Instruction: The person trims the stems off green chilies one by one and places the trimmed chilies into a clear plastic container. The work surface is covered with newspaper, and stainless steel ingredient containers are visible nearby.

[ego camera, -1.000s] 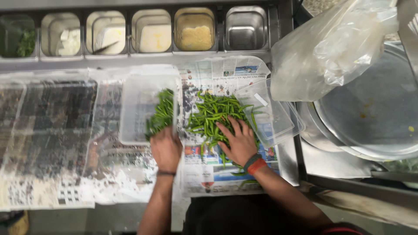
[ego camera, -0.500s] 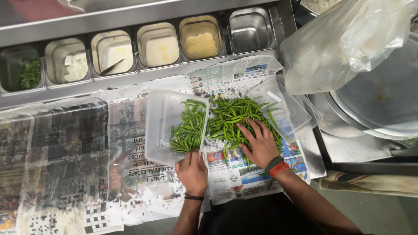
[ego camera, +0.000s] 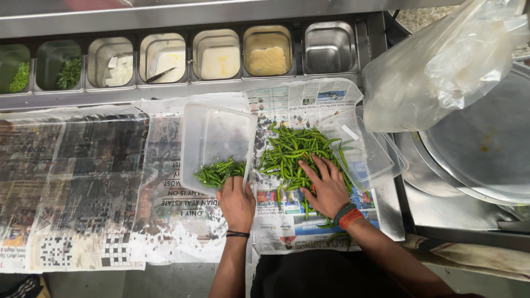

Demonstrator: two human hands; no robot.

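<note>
A heap of green chillies [ego camera: 295, 154] lies on newspaper [ego camera: 287, 226] spread over the counter. My right hand [ego camera: 327, 186] rests flat on the heap's near side, fingers spread. Left of the heap stands a clear plastic tub [ego camera: 216, 138] with a small bunch of chillies [ego camera: 220, 172] at its near end. My left hand [ego camera: 236, 201] is at the tub's near edge, touching that bunch. A black band is on my left wrist, red and dark bands on my right.
A clear plastic lid [ego camera: 361, 152] lies right of the heap. Steel inset pans [ego camera: 218, 52] with white, yellow and green fillings line the back. A large plastic bag [ego camera: 441, 66] and a big round metal pan [ego camera: 480, 149] sit at right. More newspaper [ego camera: 72, 182] covers the left.
The view has shifted, so everything sits further right and lower. The chillies in the tub now lie bunched at its near end. My right hand stays on the heap.
</note>
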